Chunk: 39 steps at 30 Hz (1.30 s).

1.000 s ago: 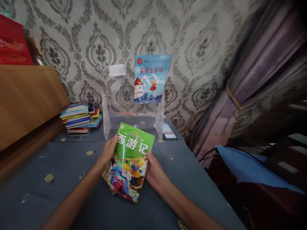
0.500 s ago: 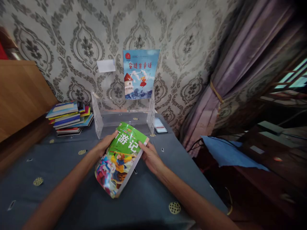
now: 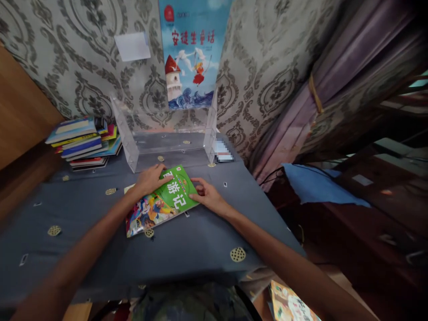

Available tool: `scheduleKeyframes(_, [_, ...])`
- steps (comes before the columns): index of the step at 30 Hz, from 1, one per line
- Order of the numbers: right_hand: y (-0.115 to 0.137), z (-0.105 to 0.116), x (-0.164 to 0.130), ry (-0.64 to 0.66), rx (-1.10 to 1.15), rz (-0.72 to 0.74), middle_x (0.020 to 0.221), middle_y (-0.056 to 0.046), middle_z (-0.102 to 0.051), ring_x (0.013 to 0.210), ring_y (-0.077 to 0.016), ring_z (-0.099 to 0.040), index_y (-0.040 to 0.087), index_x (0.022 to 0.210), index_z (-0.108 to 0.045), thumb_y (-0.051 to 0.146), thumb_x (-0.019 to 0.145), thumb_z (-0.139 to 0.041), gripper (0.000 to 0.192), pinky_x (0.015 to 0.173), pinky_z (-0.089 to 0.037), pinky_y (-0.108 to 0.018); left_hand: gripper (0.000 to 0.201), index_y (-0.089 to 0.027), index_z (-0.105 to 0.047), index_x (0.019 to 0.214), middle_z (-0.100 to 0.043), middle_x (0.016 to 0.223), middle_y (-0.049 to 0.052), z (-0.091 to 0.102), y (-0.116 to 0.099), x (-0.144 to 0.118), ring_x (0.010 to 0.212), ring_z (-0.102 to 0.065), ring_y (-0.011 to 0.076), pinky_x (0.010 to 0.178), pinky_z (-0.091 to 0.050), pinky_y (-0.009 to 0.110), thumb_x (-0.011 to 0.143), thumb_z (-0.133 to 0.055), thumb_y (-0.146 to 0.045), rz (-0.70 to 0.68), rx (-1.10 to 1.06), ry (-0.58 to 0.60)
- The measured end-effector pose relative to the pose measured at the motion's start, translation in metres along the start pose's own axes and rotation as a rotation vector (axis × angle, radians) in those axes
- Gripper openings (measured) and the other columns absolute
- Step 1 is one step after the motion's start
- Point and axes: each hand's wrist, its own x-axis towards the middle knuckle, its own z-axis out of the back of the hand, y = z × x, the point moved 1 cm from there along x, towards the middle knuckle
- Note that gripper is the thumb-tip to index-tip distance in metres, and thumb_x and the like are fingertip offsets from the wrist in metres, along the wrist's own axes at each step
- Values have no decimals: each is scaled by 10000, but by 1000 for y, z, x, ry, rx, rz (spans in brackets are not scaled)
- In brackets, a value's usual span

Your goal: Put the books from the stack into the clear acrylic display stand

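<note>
Both hands: our left hand (image 3: 151,177) and right hand (image 3: 206,195) lay flat, fingers spread, on the green book (image 3: 159,201), gripping nothing
Book's place: flat on the blue cloth (image 3: 200,236), just before the clear stand (image 3: 167,138)
Long axis: we saw it run from lower left to upper right
Nearer hand: neither; one pressed each top corner

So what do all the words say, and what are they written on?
"安徒生童话": red letters on the blue book standing in the clear stand.
"游记": white letters on the green book lying on the table under both hands; the left hand hides the first character.
Small print on both covers: too small to read.
White card on the wall: no writing visible.
Stack of books and the book at the bottom edge: too blurred to read.
</note>
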Motion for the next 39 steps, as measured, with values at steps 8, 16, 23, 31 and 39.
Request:
scheduleKeyframes(8, [1,6,-2,-25,-34,19,624,70,-603,570,-124,-512,208,1134,-650,303,741,-777,424,554,-355,-242,377,-179,-562,1203,-589,1216,121,-22,-70,-75,1142,-535,286,983,-442,450,956,-517,-459,-351,116,-58])
scheduleKeyframes(16, [-3,7,-2,28,62,-34,724,61,-645,693,-142,-617,191,1300,-553,279,665,-840,702,685,-467,-268,570,-153,-479,1335,-532,1372,161,-17,-46,-63,1274,-484,319,1059,-385,462,931,-517,-552,-263,112,-85])
scheduleKeyframes(23, [3,2,-9,-12,115,-74,818,43,-609,606,-102,-579,239,1355,-508,337,674,-841,765,404,-444,-175,483,-170,-634,884,-650,822,63,-5,23,-15,818,-620,265,712,-464,339,831,-492,-629,128,-213,-81])
scheduleKeyframes(31, [96,3,-28,-98,-151,402,1036,-34,-693,747,-149,-672,264,1348,-546,376,837,-723,553,530,-614,-269,448,-201,-437,665,-390,595,-47,73,-22,3,569,-411,121,515,-323,221,903,-443,-580,-113,-459,-432])
scheduleKeyframes(39, [97,9,-76,28,-998,1021,1300,-62,-678,1225,-183,-624,261,1410,-524,52,955,-443,507,1033,-541,-367,302,-227,-677,1034,-702,1036,53,85,1,-58,984,-643,213,882,-511,331,931,-558,-484,-543,-269,-381])
